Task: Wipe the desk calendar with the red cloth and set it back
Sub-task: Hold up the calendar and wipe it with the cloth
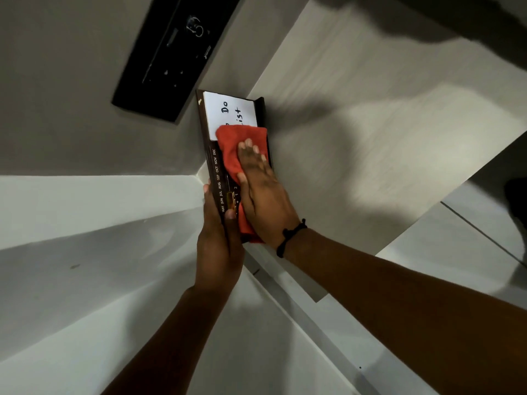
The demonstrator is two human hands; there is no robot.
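At the centre of the frame, a dark brown desk calendar [212, 166] was held over a pale surface [370, 124], gripped along its left edge by the left hand [218, 246]. A red cloth [232, 146] was pressed flat against its face by the right hand [263, 195], fingers spread, below a white to-do card [228, 112]. A black cord bracelet [291, 236] was worn on the right wrist.

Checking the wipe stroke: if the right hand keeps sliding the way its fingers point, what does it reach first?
The right hand, flat on the red cloth, points along the desk calendar toward the white to-do notepad, probably met first.
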